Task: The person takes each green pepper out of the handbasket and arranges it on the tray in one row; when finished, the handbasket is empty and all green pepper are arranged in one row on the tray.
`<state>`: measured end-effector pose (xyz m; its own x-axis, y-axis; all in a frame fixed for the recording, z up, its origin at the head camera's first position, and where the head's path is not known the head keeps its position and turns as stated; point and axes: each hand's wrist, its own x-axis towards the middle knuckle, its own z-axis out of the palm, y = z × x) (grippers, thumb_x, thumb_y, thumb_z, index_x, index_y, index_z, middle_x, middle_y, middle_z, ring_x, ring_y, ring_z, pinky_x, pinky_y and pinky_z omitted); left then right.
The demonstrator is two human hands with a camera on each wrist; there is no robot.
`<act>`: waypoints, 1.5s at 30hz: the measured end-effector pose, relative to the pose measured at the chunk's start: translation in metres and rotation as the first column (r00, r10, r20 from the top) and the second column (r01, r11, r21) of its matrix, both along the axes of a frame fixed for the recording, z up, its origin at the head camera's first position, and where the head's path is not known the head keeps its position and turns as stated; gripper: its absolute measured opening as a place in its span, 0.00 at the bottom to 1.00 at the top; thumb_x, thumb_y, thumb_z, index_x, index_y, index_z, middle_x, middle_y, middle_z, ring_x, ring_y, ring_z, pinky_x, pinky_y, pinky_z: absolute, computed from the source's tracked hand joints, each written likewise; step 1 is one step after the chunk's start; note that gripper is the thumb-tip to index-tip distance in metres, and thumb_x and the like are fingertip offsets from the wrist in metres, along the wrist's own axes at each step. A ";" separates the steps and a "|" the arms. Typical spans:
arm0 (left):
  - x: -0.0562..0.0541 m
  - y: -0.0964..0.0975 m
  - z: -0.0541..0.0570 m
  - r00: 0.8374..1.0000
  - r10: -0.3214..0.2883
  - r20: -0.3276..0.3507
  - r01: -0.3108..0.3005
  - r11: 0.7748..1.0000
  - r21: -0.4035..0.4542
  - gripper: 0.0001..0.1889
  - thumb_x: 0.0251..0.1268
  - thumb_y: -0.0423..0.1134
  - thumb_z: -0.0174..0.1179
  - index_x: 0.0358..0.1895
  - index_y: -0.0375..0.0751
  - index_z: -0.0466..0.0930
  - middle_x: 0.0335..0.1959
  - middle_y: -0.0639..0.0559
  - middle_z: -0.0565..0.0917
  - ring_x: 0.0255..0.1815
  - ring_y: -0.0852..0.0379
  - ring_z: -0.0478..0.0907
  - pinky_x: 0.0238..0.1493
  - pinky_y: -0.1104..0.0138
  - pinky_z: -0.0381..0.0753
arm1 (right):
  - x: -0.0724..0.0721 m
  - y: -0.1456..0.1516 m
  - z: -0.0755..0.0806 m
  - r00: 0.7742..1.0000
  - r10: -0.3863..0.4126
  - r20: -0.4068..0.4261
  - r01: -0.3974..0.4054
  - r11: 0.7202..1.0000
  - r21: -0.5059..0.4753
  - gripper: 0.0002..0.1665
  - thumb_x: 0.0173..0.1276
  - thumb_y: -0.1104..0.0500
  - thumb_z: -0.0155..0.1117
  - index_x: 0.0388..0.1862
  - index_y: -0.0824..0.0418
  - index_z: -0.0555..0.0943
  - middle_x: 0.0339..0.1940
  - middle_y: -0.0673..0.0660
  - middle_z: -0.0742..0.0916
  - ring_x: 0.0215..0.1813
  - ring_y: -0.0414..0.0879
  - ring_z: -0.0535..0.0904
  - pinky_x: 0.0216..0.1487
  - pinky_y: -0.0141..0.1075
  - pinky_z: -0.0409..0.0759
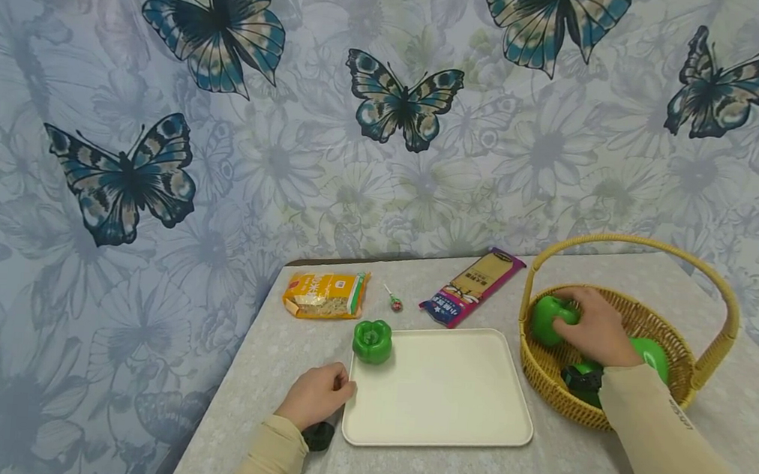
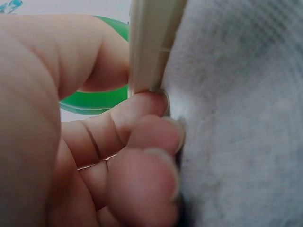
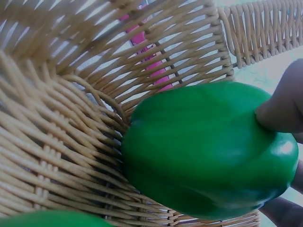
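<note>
Inside the wicker basket (image 1: 537, 371), my right hand (image 1: 598, 328) grips a green bell pepper (image 1: 551, 320), with the thumb pressed on its side. In the right wrist view this glossy pepper (image 3: 203, 146) lies against the woven wall. More green items (image 1: 650, 356) sit in the basket, partly hidden under my wrist. My left hand (image 1: 318, 395) pinches the left rim of the cream tray (image 1: 440, 393), thumb above and fingertips curled at the underside of the edge (image 2: 151, 52). Another green bell pepper (image 1: 372, 342) stands at the tray's back left corner.
Behind the tray lie a yellow food packet (image 1: 325, 295), a small lollipop (image 1: 396, 304) and a purple-edged noodle packet (image 1: 473, 286). The basket's tall handle (image 1: 630, 240) arches over my right hand. A butterfly-print cloth (image 1: 332, 157) hangs along the table's back edge.
</note>
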<state>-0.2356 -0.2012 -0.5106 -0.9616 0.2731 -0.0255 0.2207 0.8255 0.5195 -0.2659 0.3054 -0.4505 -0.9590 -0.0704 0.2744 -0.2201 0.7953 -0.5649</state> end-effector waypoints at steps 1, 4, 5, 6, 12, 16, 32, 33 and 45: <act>0.000 0.000 0.000 1.000 0.001 0.003 -0.001 1.000 0.002 0.10 0.70 0.48 0.59 0.30 0.50 0.76 0.18 0.60 0.73 0.19 0.61 0.68 0.23 0.66 0.66 | 0.000 0.000 0.000 1.000 0.010 0.003 -0.010 1.000 0.002 0.29 0.71 0.56 0.65 0.68 0.65 0.74 0.65 0.72 0.75 0.57 0.68 0.76 0.58 0.73 0.63; 0.001 0.000 0.000 1.000 0.000 0.005 0.000 1.000 0.002 0.11 0.70 0.49 0.59 0.30 0.51 0.76 0.18 0.60 0.73 0.19 0.61 0.68 0.23 0.66 0.66 | 0.001 0.000 0.000 0.999 0.035 0.005 -0.035 0.999 0.008 0.30 0.70 0.58 0.65 0.69 0.66 0.74 0.64 0.71 0.75 0.54 0.65 0.77 0.52 0.64 0.73; 0.001 0.000 -0.001 1.000 0.000 0.005 0.000 1.000 0.001 0.11 0.70 0.49 0.59 0.30 0.51 0.76 0.18 0.60 0.73 0.19 0.61 0.68 0.23 0.66 0.66 | 0.000 0.000 0.000 0.999 0.041 0.003 -0.041 0.999 0.008 0.30 0.70 0.58 0.66 0.69 0.66 0.73 0.64 0.71 0.75 0.54 0.64 0.77 0.51 0.62 0.75; 0.001 0.000 -0.001 1.000 0.000 0.005 -0.001 1.000 0.001 0.11 0.70 0.49 0.59 0.30 0.50 0.76 0.18 0.60 0.73 0.19 0.61 0.68 0.23 0.66 0.66 | 0.000 0.000 -0.001 0.999 0.045 0.001 -0.045 0.999 0.009 0.31 0.69 0.58 0.66 0.69 0.66 0.73 0.63 0.70 0.75 0.53 0.64 0.77 0.50 0.60 0.76; 0.000 0.000 -0.002 1.000 -0.001 0.001 0.001 1.000 0.003 0.11 0.70 0.49 0.60 0.30 0.51 0.76 0.19 0.60 0.73 0.19 0.61 0.69 0.23 0.66 0.66 | -0.002 0.000 -0.003 0.997 0.074 -0.020 -0.074 0.997 0.004 0.33 0.67 0.57 0.71 0.69 0.64 0.74 0.63 0.69 0.75 0.53 0.63 0.77 0.51 0.61 0.76; -0.001 -0.001 -0.003 1.000 -0.001 0.000 0.001 1.000 0.001 0.11 0.70 0.49 0.60 0.30 0.51 0.76 0.19 0.60 0.73 0.20 0.61 0.69 0.23 0.66 0.66 | -0.004 0.001 -0.005 0.995 0.094 -0.016 -0.094 0.996 -0.001 0.35 0.66 0.56 0.72 0.70 0.61 0.73 0.66 0.69 0.71 0.56 0.64 0.75 0.52 0.63 0.75; 0.001 0.000 0.000 1.000 -0.004 0.002 0.004 1.000 0.006 0.10 0.70 0.49 0.59 0.31 0.51 0.75 0.19 0.60 0.73 0.19 0.60 0.68 0.23 0.66 0.66 | -0.002 0.000 -0.004 0.993 0.109 0.051 -0.110 0.994 0.022 0.34 0.73 0.47 0.66 0.69 0.64 0.73 0.67 0.70 0.75 0.63 0.68 0.74 0.58 0.66 0.72; 0.002 0.000 0.000 1.000 -0.004 0.002 0.004 1.000 0.006 0.11 0.70 0.49 0.59 0.31 0.51 0.75 0.19 0.60 0.73 0.19 0.60 0.68 0.23 0.66 0.66 | -0.003 0.000 -0.004 0.992 0.112 0.052 -0.114 0.993 0.023 0.33 0.74 0.47 0.65 0.70 0.63 0.73 0.68 0.70 0.75 0.65 0.69 0.73 0.59 0.67 0.71; 0.001 0.000 0.000 1.000 0.003 0.006 -0.003 1.000 0.003 0.11 0.70 0.49 0.59 0.31 0.51 0.75 0.18 0.60 0.72 0.19 0.60 0.68 0.23 0.66 0.66 | -0.005 0.003 -0.004 0.985 0.138 0.105 -0.140 0.990 0.010 0.32 0.74 0.47 0.64 0.70 0.62 0.74 0.70 0.72 0.74 0.69 0.73 0.69 0.61 0.69 0.69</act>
